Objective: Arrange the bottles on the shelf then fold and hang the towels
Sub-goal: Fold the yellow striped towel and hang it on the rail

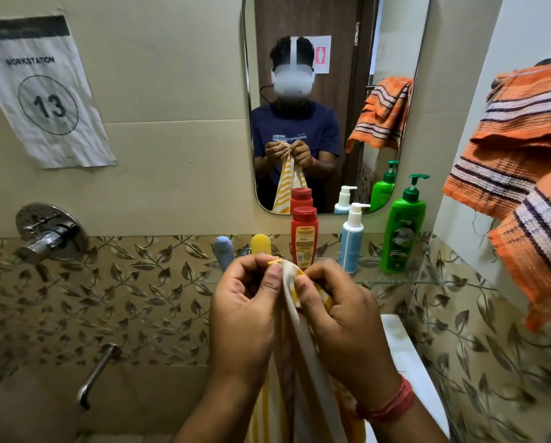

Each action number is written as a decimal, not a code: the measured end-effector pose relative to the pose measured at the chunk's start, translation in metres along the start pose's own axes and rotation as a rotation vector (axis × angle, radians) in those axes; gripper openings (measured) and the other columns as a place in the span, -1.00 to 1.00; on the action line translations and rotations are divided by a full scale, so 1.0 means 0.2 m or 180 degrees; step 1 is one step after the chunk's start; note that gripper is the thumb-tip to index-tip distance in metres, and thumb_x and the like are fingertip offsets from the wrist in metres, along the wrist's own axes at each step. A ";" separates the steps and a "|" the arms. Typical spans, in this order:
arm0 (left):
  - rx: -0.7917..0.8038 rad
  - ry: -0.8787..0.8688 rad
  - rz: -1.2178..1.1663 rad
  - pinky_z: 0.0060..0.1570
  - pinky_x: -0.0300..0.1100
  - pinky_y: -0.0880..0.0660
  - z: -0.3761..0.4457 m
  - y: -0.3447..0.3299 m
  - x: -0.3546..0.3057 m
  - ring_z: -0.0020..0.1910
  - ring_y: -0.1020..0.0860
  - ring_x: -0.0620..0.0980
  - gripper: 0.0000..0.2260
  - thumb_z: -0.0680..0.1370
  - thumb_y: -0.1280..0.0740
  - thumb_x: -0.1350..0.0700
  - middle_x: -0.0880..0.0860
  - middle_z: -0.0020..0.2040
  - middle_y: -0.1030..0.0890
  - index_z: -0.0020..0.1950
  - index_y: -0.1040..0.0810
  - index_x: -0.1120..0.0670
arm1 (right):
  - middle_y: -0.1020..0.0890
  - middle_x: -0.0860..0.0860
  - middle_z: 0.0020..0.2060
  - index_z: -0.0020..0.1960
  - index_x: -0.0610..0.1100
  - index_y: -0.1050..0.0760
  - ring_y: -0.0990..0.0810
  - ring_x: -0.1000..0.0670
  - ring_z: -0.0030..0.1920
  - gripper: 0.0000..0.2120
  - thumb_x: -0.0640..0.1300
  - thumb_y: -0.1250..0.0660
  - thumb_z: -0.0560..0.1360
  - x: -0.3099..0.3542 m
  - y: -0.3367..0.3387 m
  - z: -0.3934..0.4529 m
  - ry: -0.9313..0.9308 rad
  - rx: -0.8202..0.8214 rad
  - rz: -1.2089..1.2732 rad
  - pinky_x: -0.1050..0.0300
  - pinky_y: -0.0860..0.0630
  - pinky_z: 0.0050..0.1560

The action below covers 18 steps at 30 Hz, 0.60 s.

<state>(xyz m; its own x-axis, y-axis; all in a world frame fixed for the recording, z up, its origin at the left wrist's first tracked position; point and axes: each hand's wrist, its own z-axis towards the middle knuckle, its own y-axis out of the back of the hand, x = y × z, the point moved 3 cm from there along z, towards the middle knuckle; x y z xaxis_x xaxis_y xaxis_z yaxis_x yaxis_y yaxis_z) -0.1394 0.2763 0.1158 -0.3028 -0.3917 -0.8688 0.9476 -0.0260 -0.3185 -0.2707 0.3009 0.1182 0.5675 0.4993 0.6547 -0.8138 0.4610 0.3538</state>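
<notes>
Five bottles (304, 235) stood on the far shelf (427, 279). We pinched the yellow towel (303, 353) near us, left hand (245, 318) and right hand (344, 324) closed together; folding came next.

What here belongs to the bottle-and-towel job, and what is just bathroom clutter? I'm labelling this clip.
Job:
- yellow striped towel, pinched by left hand and right hand
- orange striped towel, hanging
- red bottle, white pump bottle, green pump bottle, on glass shelf

Not job:
- workstation sign
- mirror
- wall tap
</notes>
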 end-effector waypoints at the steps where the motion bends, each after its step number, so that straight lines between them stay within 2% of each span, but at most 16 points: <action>1: -0.0009 -0.0017 0.0017 -0.12 -0.19 -0.63 0.01 0.02 -0.01 -0.05 -0.71 0.04 -0.91 0.45 -0.41 -0.01 0.07 -0.06 -0.73 -0.07 -0.66 -0.10 | -0.58 0.10 -0.28 -0.09 0.00 -0.51 -0.59 0.10 -0.24 -0.83 0.06 -0.27 0.59 -0.01 0.00 -0.01 -0.0071 0.0172 0.0263 0.23 -0.50 -0.31; 3: 0.0010 -0.0073 0.0107 -0.12 -0.18 -0.63 0.04 0.06 -0.04 -0.05 -0.71 0.01 -0.93 0.47 -0.39 -0.02 0.05 -0.06 -0.72 -0.08 -0.64 -0.13 | -0.59 0.08 -0.26 -0.09 0.03 -0.52 -0.59 0.06 -0.24 -0.80 0.13 -0.27 0.56 -0.02 -0.01 -0.03 -0.0205 0.0533 0.0563 0.05 -0.54 -0.27; 4: 0.0049 -0.0120 0.0167 -0.13 -0.21 -0.63 0.06 0.07 -0.05 -0.06 -0.70 -0.03 -0.94 0.48 -0.38 -0.01 0.02 -0.07 -0.72 -0.09 -0.64 -0.14 | -0.58 0.07 -0.25 -0.10 0.02 -0.54 -0.58 0.05 -0.23 -0.78 0.15 -0.28 0.55 -0.02 -0.01 -0.03 -0.0179 0.0632 0.0560 0.04 -0.53 -0.26; 7: 0.0305 -0.0163 0.0282 -0.12 -0.25 -0.62 0.08 0.10 -0.10 -0.07 -0.70 -0.05 -0.91 0.47 -0.38 0.04 0.01 -0.09 -0.72 -0.12 -0.65 -0.15 | -0.55 0.13 -0.08 -0.10 0.03 -0.60 -0.57 0.04 0.00 -0.81 0.13 -0.33 0.52 -0.01 -0.01 -0.02 -0.0083 0.0777 0.0575 0.20 -0.52 -0.10; 9: 0.0615 -0.0167 0.0315 -0.10 -0.23 -0.63 0.09 0.11 -0.15 -0.03 -0.71 0.01 -0.94 0.47 -0.42 0.03 0.05 -0.06 -0.73 -0.11 -0.66 -0.13 | -0.57 0.15 0.03 -0.09 0.03 -0.62 -0.58 0.04 0.13 -0.85 0.08 -0.35 0.52 0.01 -0.03 0.00 -0.0110 0.1007 0.0744 0.18 -0.55 0.02; 11: 0.0844 -0.0191 0.0413 -0.10 -0.23 -0.63 0.10 0.15 -0.20 -0.02 -0.72 0.02 -0.94 0.45 -0.44 0.00 0.07 -0.04 -0.74 -0.10 -0.67 -0.12 | -0.61 0.14 -0.07 -0.11 0.05 -0.59 -0.61 0.02 0.00 -0.91 0.02 -0.35 0.55 0.05 -0.07 0.00 -0.0043 0.1242 0.0797 0.10 -0.57 -0.06; 14: 0.0775 -0.0331 0.0639 -0.12 -0.26 -0.62 0.13 0.25 -0.27 -0.02 -0.72 0.01 -0.88 0.48 -0.40 0.13 0.06 -0.05 -0.75 -0.11 -0.67 -0.11 | -0.54 0.17 -0.25 -0.14 0.04 -0.56 -0.53 0.09 -0.21 -0.89 0.00 -0.36 0.56 0.12 -0.13 -0.01 0.0269 0.1125 0.0565 0.30 -0.42 -0.24; 16: 0.0522 -0.0432 0.0750 -0.12 -0.24 -0.63 0.14 0.33 -0.31 -0.03 -0.72 0.02 -0.83 0.48 -0.38 0.17 0.07 -0.06 -0.75 -0.12 -0.67 -0.12 | -0.51 0.19 -0.26 -0.12 0.01 -0.56 -0.49 0.14 -0.22 -0.85 0.05 -0.33 0.57 0.17 -0.18 -0.01 0.0572 0.1024 0.0240 0.35 -0.37 -0.25; 18: 0.0313 -0.0539 0.0817 -0.12 -0.20 -0.63 0.14 0.40 -0.34 -0.05 -0.72 0.04 -0.84 0.51 -0.41 0.17 0.08 -0.06 -0.75 -0.12 -0.65 -0.11 | -0.51 0.16 -0.26 -0.13 -0.01 -0.54 -0.50 0.11 -0.19 -0.80 0.08 -0.29 0.57 0.24 -0.24 0.00 0.0643 0.1076 0.0408 0.27 -0.42 -0.23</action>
<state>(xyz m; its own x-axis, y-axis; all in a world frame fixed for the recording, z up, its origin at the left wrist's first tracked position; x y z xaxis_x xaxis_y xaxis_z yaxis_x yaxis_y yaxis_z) -0.0403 0.2750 0.1608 -0.0393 -0.5442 -0.8380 0.9986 0.0079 -0.0519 -0.2051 0.3033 0.1318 0.4446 0.6864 0.5754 -0.8557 0.1356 0.4994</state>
